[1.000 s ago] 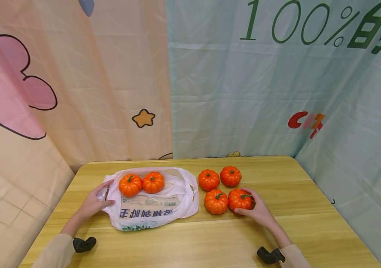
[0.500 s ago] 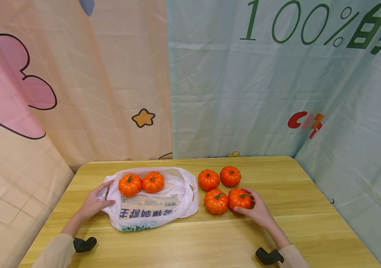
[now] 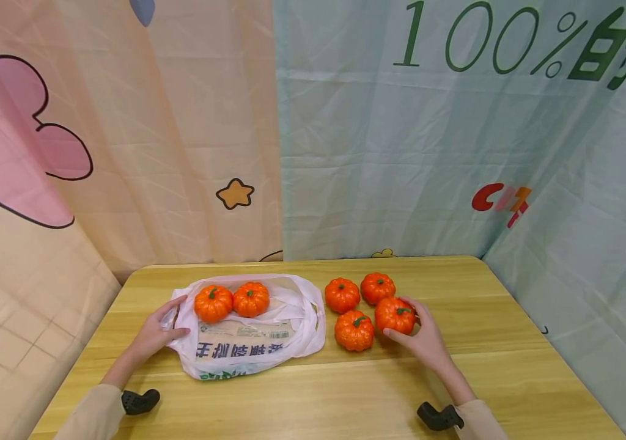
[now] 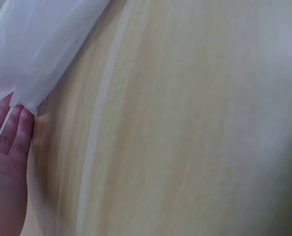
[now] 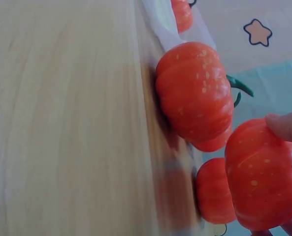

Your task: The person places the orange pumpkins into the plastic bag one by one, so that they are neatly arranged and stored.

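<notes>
My right hand grips a small orange pumpkin with a green stem, thumb at the near side and fingers round the far side. In the right wrist view this pumpkin is raised off the wood. Beside it sits another pumpkin, and two more pumpkins lie behind. My left hand touches the left edge of a white plastic bag, thumb and index finger spread apart. In the left wrist view the bag's film covers its fingertips. Two pumpkins rest in the bag's mouth.
A wooden table carries everything. Printed brownish packaging with dark lettering shows at the bag's front. Patterned curtains hang right behind the table and along both sides. Each wrist wears a black mount.
My right hand has raised its pumpkin off the table and shifted it slightly away from me. The left hand and the bag have stayed in place.
</notes>
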`<action>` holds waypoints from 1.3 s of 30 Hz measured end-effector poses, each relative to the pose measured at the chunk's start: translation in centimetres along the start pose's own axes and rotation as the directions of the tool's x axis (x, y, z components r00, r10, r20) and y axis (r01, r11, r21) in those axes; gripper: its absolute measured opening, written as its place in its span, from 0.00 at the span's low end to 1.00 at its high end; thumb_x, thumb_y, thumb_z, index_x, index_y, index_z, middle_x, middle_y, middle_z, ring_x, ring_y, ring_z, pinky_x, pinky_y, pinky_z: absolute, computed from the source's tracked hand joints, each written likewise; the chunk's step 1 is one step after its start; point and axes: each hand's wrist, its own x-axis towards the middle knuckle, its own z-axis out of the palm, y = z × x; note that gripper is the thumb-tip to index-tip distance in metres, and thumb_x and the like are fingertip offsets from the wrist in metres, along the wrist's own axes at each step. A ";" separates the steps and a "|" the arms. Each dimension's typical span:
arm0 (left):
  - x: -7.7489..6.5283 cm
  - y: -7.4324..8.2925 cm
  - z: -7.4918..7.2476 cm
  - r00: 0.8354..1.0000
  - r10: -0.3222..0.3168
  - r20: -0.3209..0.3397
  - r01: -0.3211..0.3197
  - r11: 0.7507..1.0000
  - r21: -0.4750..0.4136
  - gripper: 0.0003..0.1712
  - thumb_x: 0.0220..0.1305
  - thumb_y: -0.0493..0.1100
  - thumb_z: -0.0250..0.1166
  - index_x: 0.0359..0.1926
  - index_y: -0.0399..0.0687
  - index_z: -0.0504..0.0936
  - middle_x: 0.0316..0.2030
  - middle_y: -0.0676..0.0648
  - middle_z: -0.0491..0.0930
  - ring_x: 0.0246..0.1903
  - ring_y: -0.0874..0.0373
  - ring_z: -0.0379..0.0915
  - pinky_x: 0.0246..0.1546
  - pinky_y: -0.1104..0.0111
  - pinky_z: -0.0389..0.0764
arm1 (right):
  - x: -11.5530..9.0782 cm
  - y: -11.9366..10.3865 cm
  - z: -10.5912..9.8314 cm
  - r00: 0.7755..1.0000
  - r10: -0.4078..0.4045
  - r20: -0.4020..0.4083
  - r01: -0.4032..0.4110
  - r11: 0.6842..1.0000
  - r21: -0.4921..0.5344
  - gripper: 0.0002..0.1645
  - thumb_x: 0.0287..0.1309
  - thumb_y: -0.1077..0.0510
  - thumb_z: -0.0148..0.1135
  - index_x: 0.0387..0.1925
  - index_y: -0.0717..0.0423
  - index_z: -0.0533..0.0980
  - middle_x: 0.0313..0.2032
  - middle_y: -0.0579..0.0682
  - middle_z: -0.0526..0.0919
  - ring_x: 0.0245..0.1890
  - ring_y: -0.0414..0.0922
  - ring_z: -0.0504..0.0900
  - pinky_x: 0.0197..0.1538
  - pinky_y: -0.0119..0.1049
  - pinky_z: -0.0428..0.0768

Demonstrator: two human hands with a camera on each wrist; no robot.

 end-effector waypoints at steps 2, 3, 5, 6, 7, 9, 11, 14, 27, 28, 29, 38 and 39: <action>0.0 0.0 0.0 1.000 -0.001 -0.001 0.001 1.000 0.000 0.45 0.54 0.38 0.69 0.71 0.38 0.58 0.71 0.24 0.46 0.68 0.24 0.38 0.62 0.28 0.42 | 0.0 -0.5 0.1 1.000 -0.017 -0.024 0.017 1.000 -0.002 0.46 0.44 0.51 0.76 0.64 0.55 0.65 0.61 0.58 0.67 0.58 0.55 0.71 0.59 0.53 0.73; 0.0 0.0 0.0 1.000 -0.001 -0.001 0.001 1.000 0.000 0.45 0.54 0.38 0.69 0.71 0.38 0.58 0.71 0.24 0.46 0.68 0.24 0.39 0.62 0.28 0.42 | 0.0 -0.8 0.1 0.999 -0.028 -0.038 0.028 1.000 -0.001 0.46 0.44 0.52 0.76 0.64 0.55 0.66 0.61 0.58 0.67 0.57 0.55 0.71 0.58 0.53 0.73; -0.1 0.0 0.0 1.000 -0.001 -0.002 0.001 1.000 -0.001 0.45 0.54 0.37 0.69 0.70 0.38 0.58 0.71 0.24 0.46 0.68 0.24 0.39 0.62 0.28 0.42 | 0.0 -1.3 0.2 0.997 -0.042 -0.065 0.042 0.999 -0.001 0.46 0.43 0.52 0.77 0.64 0.54 0.66 0.60 0.58 0.68 0.56 0.54 0.71 0.57 0.52 0.74; -0.1 0.0 0.0 1.000 -0.001 -0.003 0.001 1.000 0.000 0.45 0.54 0.38 0.69 0.70 0.38 0.58 0.71 0.24 0.46 0.68 0.24 0.39 0.62 0.28 0.42 | 0.0 -1.5 0.3 0.996 -0.048 -0.079 0.048 0.999 0.000 0.46 0.43 0.52 0.77 0.64 0.54 0.66 0.60 0.57 0.68 0.56 0.53 0.71 0.56 0.51 0.74; -0.1 0.0 0.0 1.000 -0.001 -0.003 0.001 1.000 0.000 0.45 0.54 0.38 0.69 0.70 0.38 0.58 0.71 0.24 0.46 0.68 0.24 0.39 0.62 0.28 0.42 | 0.0 -1.8 0.4 0.995 -0.049 -0.090 0.050 0.999 0.002 0.47 0.42 0.52 0.78 0.64 0.54 0.66 0.60 0.57 0.68 0.56 0.52 0.71 0.56 0.51 0.74; -0.1 0.0 0.0 1.000 -0.004 -0.004 0.004 1.000 0.002 0.45 0.54 0.38 0.69 0.71 0.38 0.58 0.71 0.25 0.46 0.68 0.24 0.39 0.62 0.28 0.42 | 0.0 -2.2 0.5 0.992 -0.053 -0.111 0.054 0.998 0.008 0.47 0.41 0.53 0.78 0.64 0.53 0.67 0.59 0.56 0.69 0.55 0.50 0.71 0.56 0.50 0.74; 0.0 -0.1 -0.1 1.000 -0.008 -0.004 0.009 1.000 0.006 0.45 0.54 0.38 0.69 0.71 0.39 0.58 0.71 0.25 0.46 0.68 0.24 0.38 0.62 0.28 0.42 | 0.1 -2.8 0.7 0.991 -0.053 -0.124 0.055 0.998 0.015 0.47 0.40 0.52 0.79 0.64 0.52 0.67 0.59 0.55 0.69 0.56 0.49 0.71 0.57 0.49 0.74; -0.1 -0.2 -0.1 1.000 -0.019 -0.002 0.019 1.000 0.010 0.45 0.55 0.39 0.69 0.71 0.39 0.57 0.71 0.25 0.45 0.68 0.25 0.38 0.62 0.27 0.42 | 0.3 -3.6 0.9 0.989 -0.064 -0.134 0.070 0.997 0.044 0.47 0.40 0.53 0.79 0.63 0.53 0.67 0.60 0.55 0.69 0.57 0.49 0.71 0.59 0.49 0.74; -0.2 -0.4 -0.1 1.000 -0.016 -0.004 0.016 1.000 0.009 0.45 0.55 0.39 0.69 0.71 0.39 0.57 0.71 0.26 0.46 0.69 0.25 0.38 0.62 0.28 0.42 | -0.6 -11.8 2.4 0.988 -0.115 -0.100 0.127 0.985 0.119 0.43 0.40 0.64 0.77 0.61 0.62 0.69 0.59 0.61 0.71 0.55 0.53 0.72 0.54 0.34 0.75; -0.1 -0.5 0.0 1.000 -0.014 -0.004 0.014 1.000 0.008 0.45 0.55 0.39 0.69 0.71 0.39 0.57 0.71 0.26 0.46 0.69 0.25 0.38 0.62 0.28 0.42 | -0.7 -12.1 2.6 0.988 -0.120 -0.096 0.132 0.984 0.121 0.43 0.40 0.64 0.77 0.61 0.62 0.69 0.59 0.60 0.71 0.55 0.53 0.72 0.53 0.33 0.75; -0.1 -0.5 0.0 1.000 -0.012 -0.006 0.012 1.000 0.009 0.45 0.55 0.39 0.69 0.71 0.39 0.58 0.71 0.26 0.46 0.69 0.25 0.38 0.62 0.28 0.42 | -0.7 -12.3 2.8 0.988 -0.123 -0.090 0.134 0.983 0.127 0.43 0.40 0.64 0.77 0.61 0.62 0.69 0.59 0.60 0.71 0.55 0.53 0.72 0.52 0.32 0.75; 0.0 -0.4 0.1 1.000 0.002 -0.006 -0.002 1.000 0.013 0.45 0.56 0.40 0.68 0.71 0.39 0.57 0.71 0.26 0.47 0.69 0.26 0.39 0.63 0.29 0.42 | 0.6 -11.5 6.3 0.990 -0.135 -0.047 0.142 0.965 0.221 0.44 0.40 0.62 0.78 0.62 0.53 0.69 0.59 0.56 0.70 0.59 0.54 0.71 0.60 0.54 0.75; 0.0 -0.4 0.1 1.000 0.006 -0.006 -0.006 1.000 0.012 0.44 0.57 0.40 0.68 0.71 0.39 0.57 0.71 0.26 0.47 0.69 0.26 0.39 0.63 0.29 0.43 | 0.7 -11.3 6.7 0.990 -0.135 -0.041 0.140 0.963 0.230 0.44 0.40 0.60 0.78 0.62 0.51 0.69 0.59 0.55 0.70 0.59 0.53 0.71 0.60 0.55 0.75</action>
